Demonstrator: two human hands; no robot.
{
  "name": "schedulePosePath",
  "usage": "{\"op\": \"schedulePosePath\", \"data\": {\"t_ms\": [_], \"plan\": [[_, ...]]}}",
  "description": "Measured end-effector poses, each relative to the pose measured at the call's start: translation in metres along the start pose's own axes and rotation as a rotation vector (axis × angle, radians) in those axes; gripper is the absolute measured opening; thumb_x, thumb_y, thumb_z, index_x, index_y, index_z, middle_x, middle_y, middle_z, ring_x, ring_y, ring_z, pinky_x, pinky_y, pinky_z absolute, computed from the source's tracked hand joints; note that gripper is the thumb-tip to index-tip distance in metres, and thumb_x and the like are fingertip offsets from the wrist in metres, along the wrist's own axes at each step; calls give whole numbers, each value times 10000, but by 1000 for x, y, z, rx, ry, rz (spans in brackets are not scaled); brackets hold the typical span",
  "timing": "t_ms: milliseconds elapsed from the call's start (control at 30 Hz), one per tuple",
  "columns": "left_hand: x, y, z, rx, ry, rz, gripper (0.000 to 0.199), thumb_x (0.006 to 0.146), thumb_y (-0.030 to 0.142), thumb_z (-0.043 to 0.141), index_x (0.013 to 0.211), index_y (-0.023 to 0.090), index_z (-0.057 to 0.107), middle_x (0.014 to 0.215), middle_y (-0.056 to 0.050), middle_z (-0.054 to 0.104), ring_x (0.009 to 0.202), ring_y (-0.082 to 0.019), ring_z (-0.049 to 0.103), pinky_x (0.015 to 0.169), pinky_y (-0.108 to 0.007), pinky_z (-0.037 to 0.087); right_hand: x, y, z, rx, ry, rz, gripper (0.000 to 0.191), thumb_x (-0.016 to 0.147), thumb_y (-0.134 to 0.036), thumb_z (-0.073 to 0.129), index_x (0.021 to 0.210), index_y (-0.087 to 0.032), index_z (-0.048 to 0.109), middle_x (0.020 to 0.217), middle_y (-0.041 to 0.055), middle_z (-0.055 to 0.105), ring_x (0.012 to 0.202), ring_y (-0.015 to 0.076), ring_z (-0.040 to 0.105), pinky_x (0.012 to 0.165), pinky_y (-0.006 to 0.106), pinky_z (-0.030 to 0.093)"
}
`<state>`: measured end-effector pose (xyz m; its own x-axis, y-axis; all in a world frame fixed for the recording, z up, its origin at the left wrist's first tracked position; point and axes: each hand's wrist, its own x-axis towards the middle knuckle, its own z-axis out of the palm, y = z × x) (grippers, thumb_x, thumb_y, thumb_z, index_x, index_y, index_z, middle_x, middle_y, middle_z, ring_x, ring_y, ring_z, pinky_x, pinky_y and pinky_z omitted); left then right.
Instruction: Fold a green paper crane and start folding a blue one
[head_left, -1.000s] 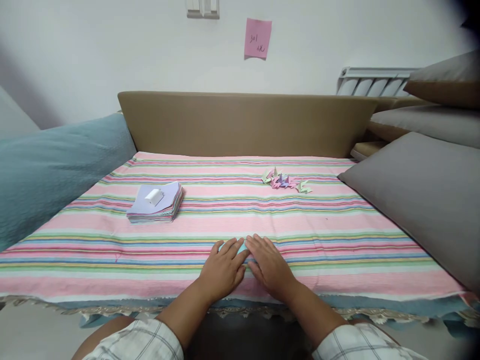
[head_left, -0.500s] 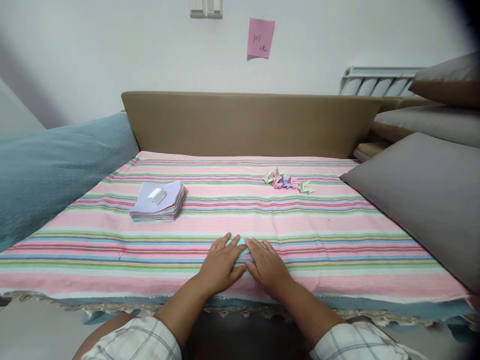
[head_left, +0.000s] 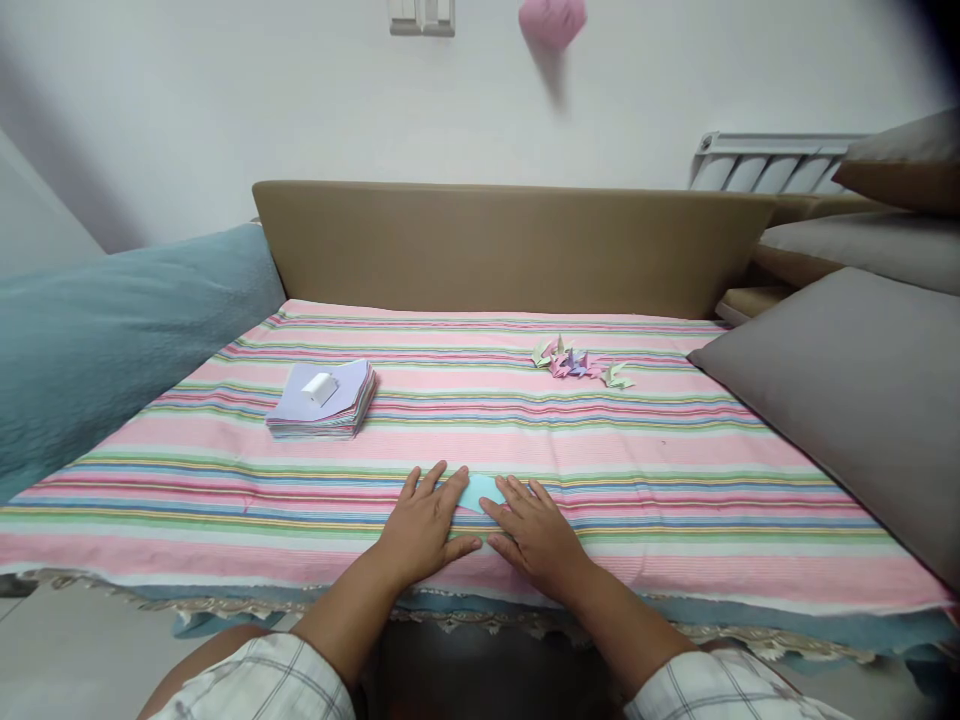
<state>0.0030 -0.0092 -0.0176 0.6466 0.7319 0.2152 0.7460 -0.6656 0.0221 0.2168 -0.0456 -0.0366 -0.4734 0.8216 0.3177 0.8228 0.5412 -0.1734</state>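
A small light-blue piece of folded paper (head_left: 478,492) lies flat on the striped cloth (head_left: 600,440), between my two hands. My left hand (head_left: 424,525) rests palm down with its fingers spread, the index fingertip at the paper's left edge. On the other side, my right hand (head_left: 536,530) lies flat, its fingers stretched out over the paper's right part, which they partly cover. Neither hand grips anything.
To the left, a stack of coloured paper sheets (head_left: 349,410) carries a small white block (head_left: 319,389). Several folded paper cranes (head_left: 577,363) sit at the back right. A grey cushion (head_left: 847,390) borders the right side, a blue bolster (head_left: 142,330) the left. Behind stands a brown backrest (head_left: 510,250).
My left hand has moved left, away from my right hand, so more of the light-blue paper shows. On the wall, the pink note has flipped upward. The view has shifted slightly.
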Motion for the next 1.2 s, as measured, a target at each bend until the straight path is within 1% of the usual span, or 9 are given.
{"op": "schedulePosePath", "data": {"t_ms": [267, 400, 500, 567, 667, 833, 933, 1033, 1200], "plan": [[-12, -10, -9, -1, -89, -98, 823, 760, 654, 487, 1415, 207, 268, 1439, -94, 360, 1343, -326, 241, 1081, -520, 156, 0, 3, 5, -35, 3, -17, 441, 909, -460, 417, 1308, -281, 468, 1400, 114, 409, 1301, 280, 350, 1038, 505, 277], [-15, -20, -19, 8, -151, -204, 873, 725, 662, 525, 1420, 205, 259, 1452, -107, 328, 1343, -337, 247, 1066, -542, 183, 1, 4, 6, -43, -6, -17, 449, 911, -471, 401, 1315, -283, 460, 1399, 115, 410, 1296, 286, 356, 1032, 509, 284], [-15, -19, -25, 34, -79, -288, 787, 768, 616, 515, 1400, 196, 308, 1445, -125, 334, 1327, -346, 278, 1046, -563, 208, 1, 3, 6, -53, -5, -18, 448, 913, -472, 394, 1315, -285, 459, 1398, 113, 412, 1294, 286, 360, 1031, 508, 284], [-14, -11, -27, 41, 0, -201, 650, 819, 538, 504, 1370, 225, 362, 1437, -107, 358, 1328, -321, 287, 1066, -553, 179, 1, 3, 7, -59, -1, -17, 446, 911, -472, 400, 1312, -285, 463, 1395, 112, 417, 1291, 284, 365, 1032, 505, 283], [-17, 4, -23, 4, -2, 41, 489, 829, 472, 534, 1284, 307, 464, 1439, -47, 367, 1327, -294, 297, 1084, -545, 159, 1, 2, 7, -64, 7, -11, 441, 908, -471, 412, 1305, -289, 469, 1394, 108, 420, 1288, 280, 368, 1030, 502, 283], [-23, 10, -16, -65, 18, 20, 517, 765, 428, 638, 1251, 323, 497, 1440, -88, 353, 1276, -330, 363, 1008, -547, 302, -1, 2, 8, -68, 51, -16, 430, 902, -453, 435, 1294, -280, 479, 1389, 102, 429, 1281, 272, 374, 1029, 491, 278], [-19, 1, -13, -188, 95, -44, 427, 798, 401, 602, 1200, 265, 551, 1324, -100, 499, 1176, -282, 473, 970, -466, 378, 0, 0, 8, -55, 110, -11, 411, 899, -442, 445, 1262, -261, 513, 1373, 98, 450, 1263, 268, 390, 1021, 476, 282], [-10, -7, -10, -332, 183, -222, 320, 821, 315, 571, 1125, 221, 594, 1038, -67, 665, 965, -215, 579, 869, -379, 451, 3, -3, 6, -36, 185, -2, 378, 903, -421, 441, 1206, -229, 559, 1338, 101, 488, 1226, 262, 420, 1013, 461, 281], [0, -8, -9, -467, 179, -400, 366, 739, 198, 624, 1103, 226, 601, 948, -20, 696, 893, -196, 594, 831, -341, 458, 13, -8, 2, 29, 307, 16, 282, 916, -378, 425, 1078, -243, 614, 1258, 57, 567, 1174, 232, 454, 1042, 472, 195]]}}
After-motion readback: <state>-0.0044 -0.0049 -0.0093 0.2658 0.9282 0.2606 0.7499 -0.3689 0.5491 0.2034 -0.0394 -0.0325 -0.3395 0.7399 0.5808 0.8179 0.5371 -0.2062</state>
